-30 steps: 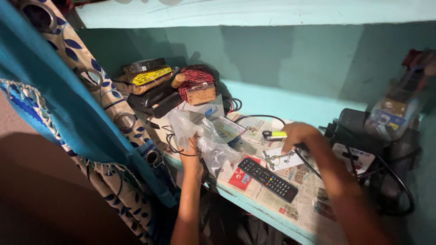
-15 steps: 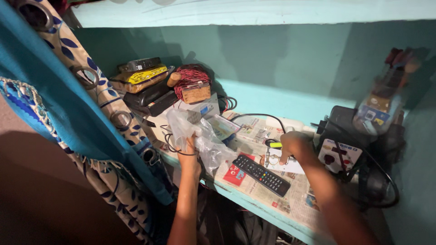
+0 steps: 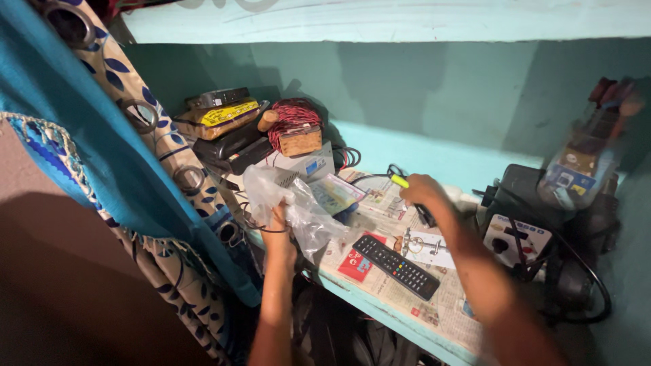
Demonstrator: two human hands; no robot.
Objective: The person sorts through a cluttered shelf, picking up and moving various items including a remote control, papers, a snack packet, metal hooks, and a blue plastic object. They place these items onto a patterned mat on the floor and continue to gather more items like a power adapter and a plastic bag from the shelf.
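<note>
Plastic bag (image 3: 298, 207): crumpled, clear, near the shelf's front edge.
Left hand (image 3: 279, 227): fingers closed on the bag's lower part.
Right hand (image 3: 420, 191): at 3 o'clock of the bag, curled around a yellow-green tool (image 3: 399, 181).
Remote (image 3: 395, 266): at 5 o'clock, lying free on newspaper (image 3: 386, 196).
Curtain (image 3: 102, 156): crowds the left edge.

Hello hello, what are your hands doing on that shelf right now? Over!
Left hand grips crinkly clear plastic bag. Right hand holds small yellow-green tipped tool above newspaper-lined shelf. Long black remote control lies between them.
</note>
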